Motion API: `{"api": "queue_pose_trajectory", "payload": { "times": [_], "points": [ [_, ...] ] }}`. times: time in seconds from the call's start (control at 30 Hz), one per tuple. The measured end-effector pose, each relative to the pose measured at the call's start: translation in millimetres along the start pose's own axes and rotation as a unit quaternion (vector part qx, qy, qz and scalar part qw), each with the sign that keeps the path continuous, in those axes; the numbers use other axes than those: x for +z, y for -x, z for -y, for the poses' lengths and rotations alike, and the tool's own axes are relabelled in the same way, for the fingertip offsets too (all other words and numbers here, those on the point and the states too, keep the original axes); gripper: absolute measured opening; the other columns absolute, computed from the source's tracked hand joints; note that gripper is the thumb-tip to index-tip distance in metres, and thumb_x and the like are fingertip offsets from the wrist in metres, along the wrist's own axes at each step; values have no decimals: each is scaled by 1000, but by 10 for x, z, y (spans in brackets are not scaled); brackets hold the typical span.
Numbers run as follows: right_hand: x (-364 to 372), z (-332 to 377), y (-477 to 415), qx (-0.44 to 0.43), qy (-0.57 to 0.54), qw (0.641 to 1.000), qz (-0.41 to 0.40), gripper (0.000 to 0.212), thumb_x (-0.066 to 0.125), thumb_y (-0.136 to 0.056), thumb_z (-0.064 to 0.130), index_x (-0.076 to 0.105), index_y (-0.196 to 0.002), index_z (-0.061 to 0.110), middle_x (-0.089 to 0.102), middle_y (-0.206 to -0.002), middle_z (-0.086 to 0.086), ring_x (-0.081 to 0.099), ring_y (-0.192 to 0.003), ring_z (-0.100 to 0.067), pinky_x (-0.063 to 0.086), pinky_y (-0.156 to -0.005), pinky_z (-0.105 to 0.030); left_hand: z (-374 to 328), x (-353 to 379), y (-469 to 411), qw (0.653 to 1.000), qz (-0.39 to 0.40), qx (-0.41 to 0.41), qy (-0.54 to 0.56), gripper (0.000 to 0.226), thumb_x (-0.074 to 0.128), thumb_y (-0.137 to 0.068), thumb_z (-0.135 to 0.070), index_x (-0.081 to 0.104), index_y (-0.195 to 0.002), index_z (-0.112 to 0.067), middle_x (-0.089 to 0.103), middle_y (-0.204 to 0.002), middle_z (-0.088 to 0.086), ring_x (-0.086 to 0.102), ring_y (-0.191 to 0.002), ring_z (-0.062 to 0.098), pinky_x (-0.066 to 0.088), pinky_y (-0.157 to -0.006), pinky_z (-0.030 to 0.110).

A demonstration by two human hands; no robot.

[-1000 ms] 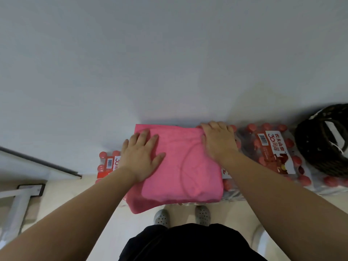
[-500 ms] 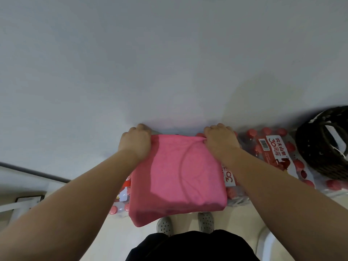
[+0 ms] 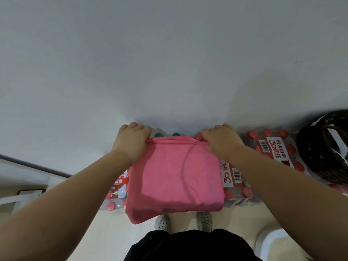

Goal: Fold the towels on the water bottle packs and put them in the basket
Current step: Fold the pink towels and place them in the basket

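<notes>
A folded pink towel (image 3: 177, 176) lies across the water bottle packs (image 3: 271, 153) against the white wall. My left hand (image 3: 131, 142) grips the towel's far left corner, and my right hand (image 3: 220, 143) grips its far right corner. The far edge is lifted slightly between them, and the near edge hangs over the front of the packs. A dark woven basket (image 3: 320, 147) stands at the right edge of the view, on the packs.
The white wall (image 3: 169, 63) rises right behind the packs. My feet in grey clogs (image 3: 162, 222) stand on the pale floor below the towel. A white frame (image 3: 11, 200) sits at the far left and a white object (image 3: 271, 242) at the lower right.
A second ago both hands lay flat on the towel. They slid to its far corners, curled round them and lifted the far edge off the packs.
</notes>
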State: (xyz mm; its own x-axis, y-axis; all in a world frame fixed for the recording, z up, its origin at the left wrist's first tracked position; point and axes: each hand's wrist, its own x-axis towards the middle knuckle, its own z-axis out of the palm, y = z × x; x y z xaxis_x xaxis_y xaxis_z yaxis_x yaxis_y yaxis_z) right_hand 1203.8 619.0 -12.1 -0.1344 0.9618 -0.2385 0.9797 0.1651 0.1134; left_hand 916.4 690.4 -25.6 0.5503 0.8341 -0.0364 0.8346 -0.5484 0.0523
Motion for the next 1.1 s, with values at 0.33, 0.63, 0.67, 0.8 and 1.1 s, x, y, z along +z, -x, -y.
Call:
{"api": "queue_pose_trajectory", "payload": {
  "times": [0.33,0.63,0.67,0.8,1.1],
  "points": [
    [-136,-216,17,40,-105,992,-54,16,55,-91,22,68,-99,18,63,-101,-4,61,-95,-27,48,-76,-34,17,-285,-53,987,60,-10,149,6,60,-87,-23,66,-88,-21,67,-87,0,58,-82,24,42,-67,31],
    [-469,-296,138,67,-31,955,-288,13,74,-73,7,61,-76,9,59,-75,-12,59,-71,-36,46,-56,-38,8,-616,-67,978,-204,36,7,12,58,-79,-16,60,-70,-10,59,-64,7,58,-61,32,36,-47,30],
    [-453,-300,161,71,-32,953,-293,12,73,-74,7,62,-77,9,60,-76,-12,59,-72,-36,46,-57,-38,6,-605,-53,978,-206,30,13,10,60,-80,-13,61,-70,-10,59,-64,7,58,-62,33,37,-47,30],
    [-376,-209,330,60,-80,953,-286,7,69,-77,7,64,-80,12,61,-79,-8,58,-74,-33,47,-63,-39,-35,-533,112,978,-196,-27,70,7,64,-78,-4,64,-74,-9,60,-68,8,56,-65,33,45,-50,34],
    [-13,105,1079,66,-193,950,-237,19,71,-66,1,61,-76,14,56,-83,-2,52,-80,-25,46,-70,-39,-253,-147,1090,966,-190,6,174,9,61,-77,-12,69,-75,-11,59,-70,1,56,-66,26,47,-58,32]
  ]
}}
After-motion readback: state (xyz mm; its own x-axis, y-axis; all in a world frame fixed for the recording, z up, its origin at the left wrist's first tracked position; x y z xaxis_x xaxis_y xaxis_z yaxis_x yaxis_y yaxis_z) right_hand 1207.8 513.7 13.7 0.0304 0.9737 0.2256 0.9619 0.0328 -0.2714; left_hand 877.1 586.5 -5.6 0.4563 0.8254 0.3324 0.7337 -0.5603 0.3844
